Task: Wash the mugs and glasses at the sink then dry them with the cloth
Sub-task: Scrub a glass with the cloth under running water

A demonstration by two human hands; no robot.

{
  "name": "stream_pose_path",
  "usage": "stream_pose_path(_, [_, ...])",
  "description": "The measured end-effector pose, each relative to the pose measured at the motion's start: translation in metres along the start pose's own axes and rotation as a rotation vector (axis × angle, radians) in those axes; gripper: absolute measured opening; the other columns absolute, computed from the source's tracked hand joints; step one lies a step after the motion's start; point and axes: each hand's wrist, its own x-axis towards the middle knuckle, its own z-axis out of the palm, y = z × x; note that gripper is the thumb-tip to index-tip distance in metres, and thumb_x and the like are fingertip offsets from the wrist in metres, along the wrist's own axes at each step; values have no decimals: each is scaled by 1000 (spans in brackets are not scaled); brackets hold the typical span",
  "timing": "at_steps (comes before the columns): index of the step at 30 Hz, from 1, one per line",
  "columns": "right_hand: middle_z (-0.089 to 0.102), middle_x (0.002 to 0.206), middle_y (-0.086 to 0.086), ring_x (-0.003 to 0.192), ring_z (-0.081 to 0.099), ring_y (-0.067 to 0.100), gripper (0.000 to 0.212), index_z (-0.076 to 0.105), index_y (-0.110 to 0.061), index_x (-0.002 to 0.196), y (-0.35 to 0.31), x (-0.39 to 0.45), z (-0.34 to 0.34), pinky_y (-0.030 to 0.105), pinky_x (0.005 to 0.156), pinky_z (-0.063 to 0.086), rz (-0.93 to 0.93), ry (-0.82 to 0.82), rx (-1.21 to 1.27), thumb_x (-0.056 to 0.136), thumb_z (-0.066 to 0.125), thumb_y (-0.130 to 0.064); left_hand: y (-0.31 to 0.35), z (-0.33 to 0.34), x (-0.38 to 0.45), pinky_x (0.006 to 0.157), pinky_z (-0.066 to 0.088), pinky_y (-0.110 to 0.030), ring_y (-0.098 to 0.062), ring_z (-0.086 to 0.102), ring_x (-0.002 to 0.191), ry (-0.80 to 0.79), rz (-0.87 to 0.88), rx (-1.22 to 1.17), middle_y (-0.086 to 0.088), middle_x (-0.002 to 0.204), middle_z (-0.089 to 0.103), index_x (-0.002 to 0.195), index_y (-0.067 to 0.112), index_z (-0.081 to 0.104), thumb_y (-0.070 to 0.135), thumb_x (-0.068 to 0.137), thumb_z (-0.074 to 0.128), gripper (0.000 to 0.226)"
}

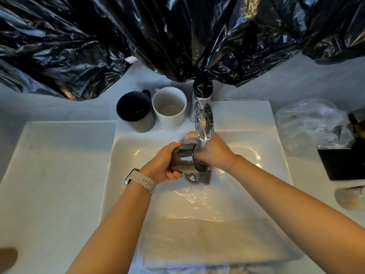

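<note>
Over the white sink (126, 155) my left hand (164, 165) grips a shiny dark glass (183, 159), held on its side with the mouth toward the right. My right hand (213, 151) is at that mouth, its fingers curled around a greyish sponge or cloth (189, 140) pushed against the glass. Both sit just below the chrome faucet (203, 117), whose spout hides part of the right hand. A black mug (136, 111) and a white mug (169, 106) stand upright behind the basin, left of the faucet. A folded white cloth (207, 244) lies over the sink's near edge.
Black plastic sheeting (177, 36) hangs across the back wall. On the right counter lie a crumpled clear plastic bag (308, 123), a black flat object (343, 163) and a small pale item (349, 198). White countertop (55, 175) stretches to the left of the basin.
</note>
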Motion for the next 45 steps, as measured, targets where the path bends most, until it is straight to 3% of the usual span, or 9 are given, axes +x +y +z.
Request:
stream_pose_path(5, [71,80,16,78,66,33,10,71,-1,81,14,-1,10,44,76,52,207,70,-109,79,69,-11,-15,7,5,34,23,-14,-15,39,34,70,126,-149,-12,66,63,86,12,54,45,97,40,38])
stream_pose_path(10, [76,92,2,87,71,20,8,72,-18,94,21,-13,17,30,80,57,636,-139,411,87,67,-17,-32,17,12,34,35,-17,-14,57,44,282,270,-169,-4,67,68,93,14,59,47,99,43,38])
stream_pose_path(14, [65,57,-12,62,59,13,31,61,-23,63,11,-6,8,8,55,43,429,-22,132,84,61,-2,-32,20,12,33,25,-14,-15,44,35,133,177,-231,-11,67,65,92,10,57,47,99,34,44])
stream_pose_path(18, [68,82,17,82,63,34,9,68,1,81,5,-1,-3,40,78,51,177,-111,-119,80,67,-9,-21,13,6,34,23,-14,-14,37,36,-59,44,-175,-17,73,66,81,8,59,48,95,37,48])
stream_pose_path(21, [64,66,4,65,60,19,18,64,-11,63,4,-7,-6,34,63,47,177,-99,-199,81,61,-14,-19,14,4,37,23,-15,-16,37,36,-14,67,-231,-17,74,68,73,10,63,47,94,44,46])
stream_pose_path(30, [63,82,6,80,60,18,10,62,-9,80,0,-31,7,27,76,48,614,69,522,90,64,-7,-33,30,1,35,31,-18,-16,50,42,75,284,-409,-10,72,68,93,8,62,46,99,40,44])
stream_pose_path(36, [64,86,12,83,60,22,8,63,-9,81,-5,-34,4,30,77,46,639,186,377,88,65,-6,-36,14,-13,101,50,-33,-14,62,114,221,627,275,2,123,65,128,28,57,51,97,45,40])
stream_pose_path(40, [62,75,10,73,58,21,8,66,-1,79,-6,-30,1,29,69,45,620,156,297,85,67,-7,-38,-1,-15,100,46,-17,0,52,123,94,821,709,16,135,51,140,39,39,39,68,89,88])
stream_pose_path(45, [68,70,-3,67,63,10,25,67,-17,71,-8,-27,0,20,62,46,428,174,1,76,79,-38,-40,5,-7,84,49,-21,-7,58,99,348,902,936,19,111,58,121,48,37,64,54,79,81])
